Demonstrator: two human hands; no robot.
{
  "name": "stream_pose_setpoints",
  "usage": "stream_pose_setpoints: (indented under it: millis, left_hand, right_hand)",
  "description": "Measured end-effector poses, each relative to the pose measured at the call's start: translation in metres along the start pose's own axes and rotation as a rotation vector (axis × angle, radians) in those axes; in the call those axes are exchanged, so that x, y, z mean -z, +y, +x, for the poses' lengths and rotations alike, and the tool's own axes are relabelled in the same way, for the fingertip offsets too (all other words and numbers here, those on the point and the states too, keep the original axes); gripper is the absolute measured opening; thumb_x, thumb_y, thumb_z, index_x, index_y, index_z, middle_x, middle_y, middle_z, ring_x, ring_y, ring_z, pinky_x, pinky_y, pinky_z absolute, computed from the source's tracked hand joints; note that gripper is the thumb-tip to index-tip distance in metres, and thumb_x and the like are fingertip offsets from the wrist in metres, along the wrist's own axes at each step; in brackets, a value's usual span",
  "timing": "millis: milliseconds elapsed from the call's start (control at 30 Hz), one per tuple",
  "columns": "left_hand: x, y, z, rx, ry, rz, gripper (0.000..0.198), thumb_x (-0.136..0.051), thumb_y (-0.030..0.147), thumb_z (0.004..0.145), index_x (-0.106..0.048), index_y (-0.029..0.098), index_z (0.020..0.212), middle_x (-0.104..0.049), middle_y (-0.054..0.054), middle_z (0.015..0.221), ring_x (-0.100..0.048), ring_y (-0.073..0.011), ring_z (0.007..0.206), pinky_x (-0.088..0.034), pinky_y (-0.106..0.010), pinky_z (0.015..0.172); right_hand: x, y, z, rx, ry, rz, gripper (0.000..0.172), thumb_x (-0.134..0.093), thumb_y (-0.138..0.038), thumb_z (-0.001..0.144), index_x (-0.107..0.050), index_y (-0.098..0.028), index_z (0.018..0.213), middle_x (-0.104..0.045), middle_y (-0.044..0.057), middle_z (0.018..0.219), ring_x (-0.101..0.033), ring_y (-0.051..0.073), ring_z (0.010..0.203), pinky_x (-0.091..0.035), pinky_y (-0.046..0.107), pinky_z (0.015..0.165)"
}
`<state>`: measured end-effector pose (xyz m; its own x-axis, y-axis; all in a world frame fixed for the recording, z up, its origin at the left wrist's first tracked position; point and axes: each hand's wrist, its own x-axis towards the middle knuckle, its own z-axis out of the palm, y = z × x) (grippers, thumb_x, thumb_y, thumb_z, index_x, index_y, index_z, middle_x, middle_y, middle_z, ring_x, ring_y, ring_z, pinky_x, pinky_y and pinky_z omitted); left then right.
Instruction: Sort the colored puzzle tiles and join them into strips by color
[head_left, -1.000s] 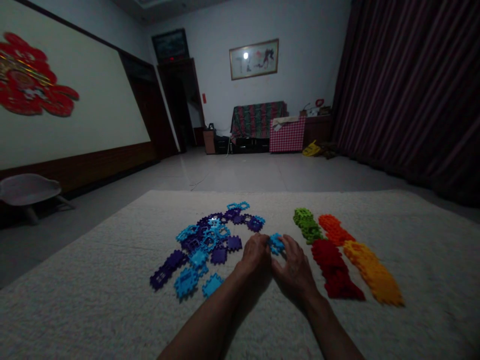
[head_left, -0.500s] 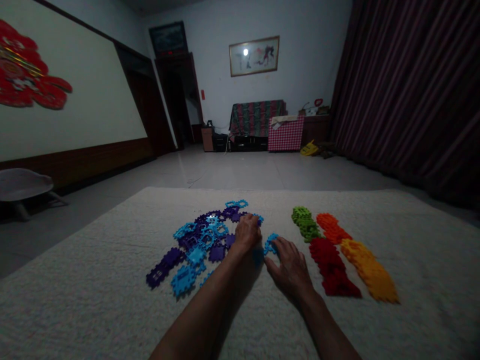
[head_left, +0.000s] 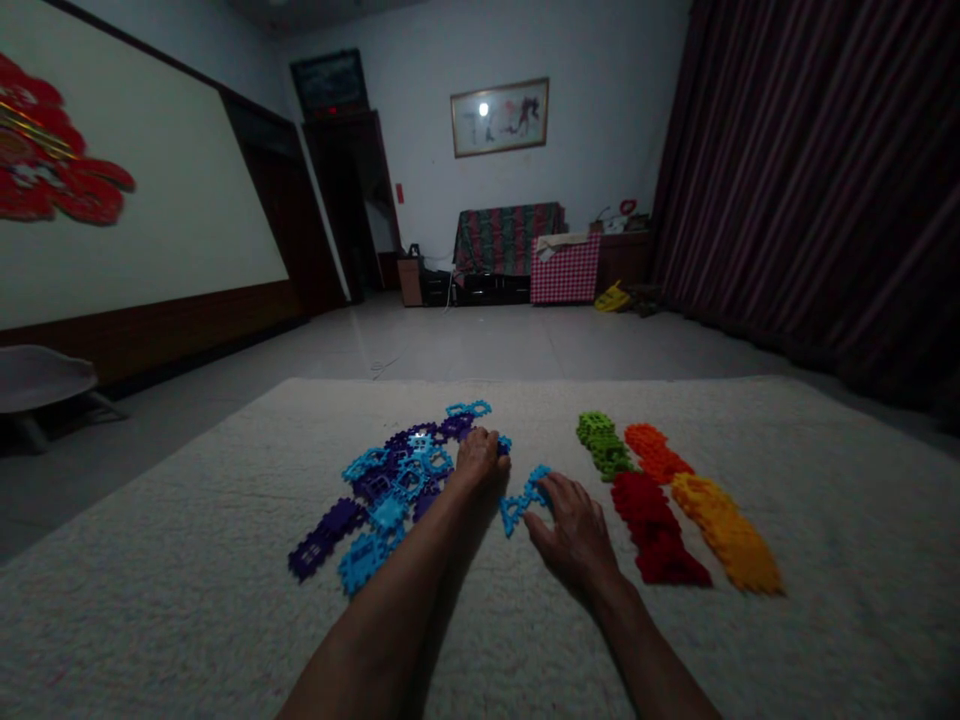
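Observation:
My left hand [head_left: 478, 460] reaches to the right edge of a pile of interlocking plastic tiles. Its fingers are curled down on a light blue tile [head_left: 505, 443], of which only the far edge shows. The pile mixes light blue tiles [head_left: 388, 512] and dark purple tiles [head_left: 341, 518]; my left forearm hides part of it. Right of that forearm, two or more light blue frame tiles [head_left: 513, 514] lie on the mat. My right hand [head_left: 574, 518] touches the far one with its fingertips, thumb and forefinger apart and mat visible between them.
To the right lie heaps sorted by colour: green tiles [head_left: 604, 445], orange tiles [head_left: 658, 452], red tiles [head_left: 656, 530] and yellow tiles [head_left: 727, 530]. All rest on a pale textured mat [head_left: 187, 560]. A grey low seat [head_left: 45, 380] stands left of the mat.
My left hand has shifted slightly left, and the light blue frame tile beside my forearm shows more fully. My right hand stays at the same tile. The view has turned a little.

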<state>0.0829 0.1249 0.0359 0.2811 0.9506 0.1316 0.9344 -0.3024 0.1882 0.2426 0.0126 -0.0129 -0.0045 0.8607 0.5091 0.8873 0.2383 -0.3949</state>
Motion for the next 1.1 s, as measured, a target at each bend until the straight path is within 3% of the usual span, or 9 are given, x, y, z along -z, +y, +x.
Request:
stream_pose_setpoints:
  millis: [333, 533, 633, 833, 967, 1100]
  left_hand:
    - [0.020, -0.004, -0.019, 0.085, -0.048, 0.038, 0.029, -0.051, 0.015, 0.080, -0.065, 0.017, 0.106, -0.058, -0.012, 0.124, -0.050, -0.0247, 0.120, -0.040, -0.033, 0.099]
    - [0.010, 0.002, -0.012, 0.085, -0.048, 0.020, 0.029, -0.055, 0.020, 0.080, -0.065, 0.017, 0.108, -0.058, -0.013, 0.125, -0.046, -0.0292, 0.120, -0.037, -0.041, 0.100]
    - [0.000, 0.004, -0.011, 0.105, 0.008, 0.031, 0.029, -0.051, 0.018, 0.083, -0.065, 0.016, 0.109, -0.057, -0.015, 0.126, -0.046, -0.0306, 0.121, -0.033, -0.044, 0.104]
    - [-0.008, 0.003, -0.014, -0.025, 0.080, 0.027, 0.031, -0.047, 0.013, 0.086, -0.066, 0.015, 0.110, -0.061, -0.015, 0.124, -0.045, -0.0290, 0.126, -0.021, -0.045, 0.114]
    - [0.009, 0.001, -0.005, 0.019, 0.093, -0.001, 0.025, -0.050, 0.022, 0.087, -0.070, 0.015, 0.100, -0.068, -0.016, 0.108, -0.056, -0.0300, 0.113, -0.032, -0.044, 0.106]
    - [0.022, 0.003, 0.000, 0.051, 0.099, -0.071, 0.033, -0.042, 0.023, 0.091, -0.070, 0.020, 0.108, -0.073, -0.010, 0.103, -0.064, -0.0225, 0.099, -0.043, -0.033, 0.092]
  right_hand:
    - [0.002, -0.001, 0.002, -0.013, -0.014, 0.017, 0.037, -0.056, -0.030, 0.084, -0.057, -0.024, 0.120, -0.057, 0.010, 0.132, -0.050, 0.027, 0.121, -0.039, 0.044, 0.097]
    - [0.002, -0.001, 0.002, -0.023, -0.018, 0.010, 0.036, -0.055, -0.031, 0.084, -0.057, -0.023, 0.120, -0.057, 0.010, 0.133, -0.050, 0.027, 0.121, -0.039, 0.044, 0.097]
    - [0.003, -0.002, 0.002, -0.016, -0.020, 0.007, 0.036, -0.055, -0.030, 0.085, -0.056, -0.022, 0.120, -0.057, 0.010, 0.132, -0.050, 0.027, 0.120, -0.039, 0.044, 0.096]
    - [0.003, -0.001, 0.002, -0.011, -0.010, 0.024, 0.037, -0.057, -0.029, 0.084, -0.057, -0.023, 0.119, -0.058, 0.011, 0.131, -0.050, 0.028, 0.120, -0.039, 0.045, 0.096]
    - [0.001, 0.000, 0.002, -0.004, -0.001, 0.027, 0.037, -0.057, -0.029, 0.083, -0.058, -0.024, 0.120, -0.058, 0.010, 0.130, -0.050, 0.028, 0.120, -0.039, 0.045, 0.096]
    - [-0.001, 0.002, 0.002, 0.004, 0.006, 0.018, 0.039, -0.057, -0.029, 0.083, -0.057, -0.023, 0.121, -0.058, 0.010, 0.130, -0.050, 0.028, 0.120, -0.040, 0.045, 0.096]
